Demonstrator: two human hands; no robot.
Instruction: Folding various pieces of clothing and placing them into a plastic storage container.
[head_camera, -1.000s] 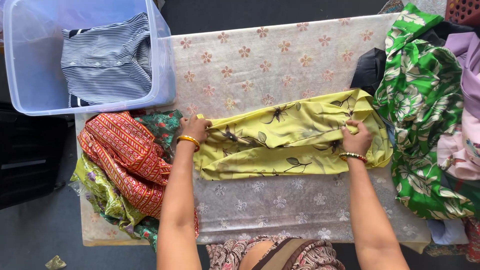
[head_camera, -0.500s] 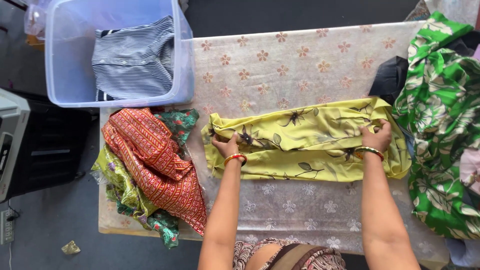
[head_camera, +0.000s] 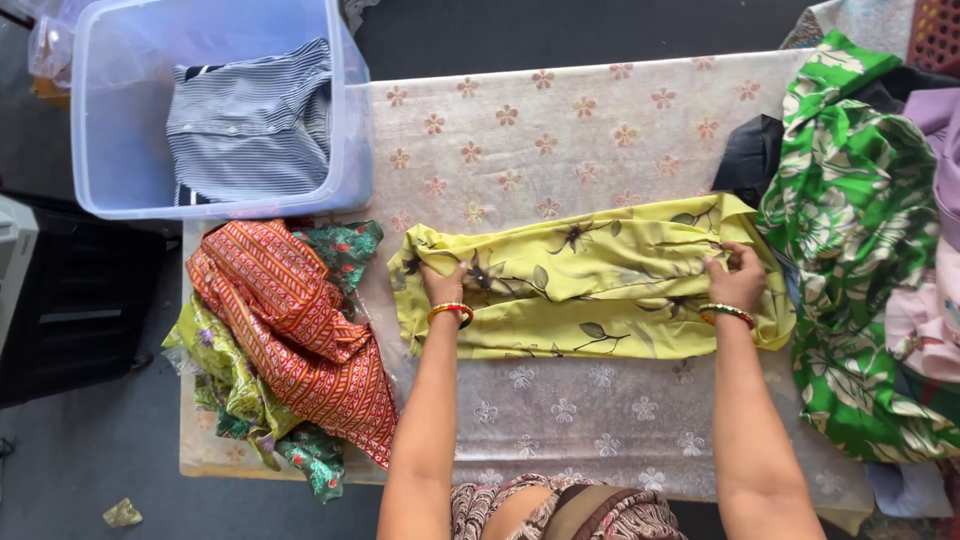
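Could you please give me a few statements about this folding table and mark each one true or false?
1. Both hands rest on the yellow cloth. True: left hand, right hand.
2. The bin holds a striped shirt. True.
3. The orange cloth lies right of the yellow one. False: it lies to its left.
4. The green cloth is in the bin. False: it lies at the table's right end.

**Cloth piles hem in a folding table**

Bare floral table cover (head_camera: 560, 130) lies open beyond the yellow garment (head_camera: 590, 285). An orange-and-green heap (head_camera: 290, 340) crowds the left, green leafy fabric (head_camera: 860, 250) walls the right, and a plastic bin (head_camera: 352, 150) blocks the far-left corner.
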